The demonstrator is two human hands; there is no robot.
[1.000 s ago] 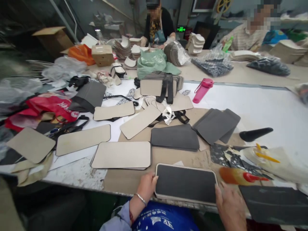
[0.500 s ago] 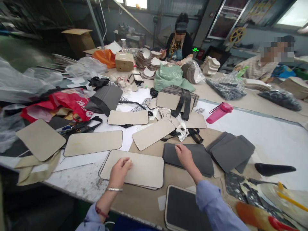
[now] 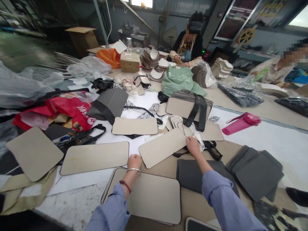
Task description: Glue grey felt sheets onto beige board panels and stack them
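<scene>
My left hand (image 3: 134,161) is closed at the near-left end of a tilted tan rounded panel (image 3: 161,147), and my right hand (image 3: 193,145) is closed on the panel's far-right corner. Both arms wear blue sleeves, and the left wrist has a metal bangle. Below my left forearm lies a larger tan panel (image 3: 154,195). A stack of dark grey panels (image 3: 192,171) lies under my right forearm. A white crumpled scrap (image 3: 200,142) sits just right of my right hand.
More tan panels (image 3: 95,157) (image 3: 134,125) (image 3: 33,152) lie to the left. Grey sheets (image 3: 256,171) lie right, a pink bottle (image 3: 240,123) beyond them. A strapped bundle of panels (image 3: 190,107), a red bag (image 3: 64,109) and a green bag (image 3: 180,80) crowd the middle. Two people sit across the table.
Both hands have reached forward: the left left the large tan panel, the right left the grey stack, and both are now on the tilted tan panel. The view has shifted up and forward.
</scene>
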